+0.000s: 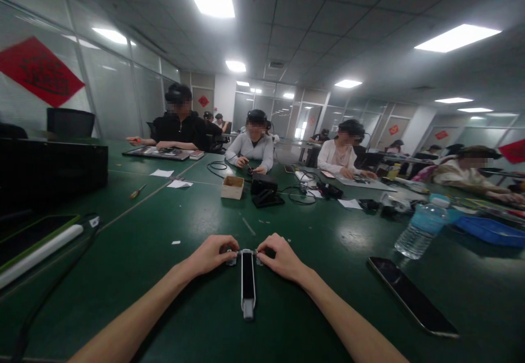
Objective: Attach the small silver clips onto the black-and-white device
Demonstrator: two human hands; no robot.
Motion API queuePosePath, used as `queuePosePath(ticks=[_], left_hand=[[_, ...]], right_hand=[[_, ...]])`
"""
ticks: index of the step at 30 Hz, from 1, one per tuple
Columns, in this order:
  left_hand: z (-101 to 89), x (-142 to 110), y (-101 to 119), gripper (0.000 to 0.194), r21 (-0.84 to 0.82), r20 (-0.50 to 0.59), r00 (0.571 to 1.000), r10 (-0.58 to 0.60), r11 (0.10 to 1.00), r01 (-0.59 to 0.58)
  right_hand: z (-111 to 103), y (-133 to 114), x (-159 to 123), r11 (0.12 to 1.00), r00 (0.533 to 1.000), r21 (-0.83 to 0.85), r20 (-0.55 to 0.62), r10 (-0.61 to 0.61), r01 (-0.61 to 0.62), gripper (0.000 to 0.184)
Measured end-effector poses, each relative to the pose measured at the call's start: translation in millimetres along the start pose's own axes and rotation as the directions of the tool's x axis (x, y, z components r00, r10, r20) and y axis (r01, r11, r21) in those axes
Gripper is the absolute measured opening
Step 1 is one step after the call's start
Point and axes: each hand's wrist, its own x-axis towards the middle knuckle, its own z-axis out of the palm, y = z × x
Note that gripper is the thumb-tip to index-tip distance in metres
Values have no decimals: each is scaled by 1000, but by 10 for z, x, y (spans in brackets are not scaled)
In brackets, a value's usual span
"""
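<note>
In front of me on the green table lies a long, narrow device with a black top and a silver-grey rim. Its kind I cannot make out. A lighter grey block forms its near end. My left hand is closed in a pinch at a small side piece left of the far end. On the opposite side, my right hand pinches a matching small side piece with thumb and fingers. The fingertips partly hide both pieces.
A phone and a water bottle stand to the right, near a blue tray. Ahead are a small box and a black device with cables. A screwdriver lies left. Several people sit across the table.
</note>
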Motion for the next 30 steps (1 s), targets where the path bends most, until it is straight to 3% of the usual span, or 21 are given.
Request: queuePosePath(ticks=[3, 7, 12, 15, 23, 30], left_hand=[[-36, -7, 16, 20, 8, 28, 1000, -5, 1000, 5], [-73, -13, 15, 23, 20, 25, 1000, -17, 1000, 17], [-73, -13, -13, 25, 53, 7, 1000, -13, 999, 13], [-70, -23, -20, 26, 68, 11, 1000, -2, 998, 1], [-50, -19, -36, 23, 94, 8, 1000, 19, 995, -19], [-55, -33, -20, 24, 88, 18, 1000, 9, 996, -10]], right_hand=[[-131, 116, 5, 998, 999, -62, -30, -16, 14, 11], [-366, 461, -39, 983, 986, -155, -150, 79, -102, 17], [-506, 748, -141, 941, 973, -253, -21, 229, -227, 24], [-473, 709, -140, 940, 971, -262, 41, 237, -219, 26], [-408, 529, -60, 946, 981, -270, 23, 194, -180, 14], [-239, 165, -46, 992, 992, -25, 16, 122, -122, 17]])
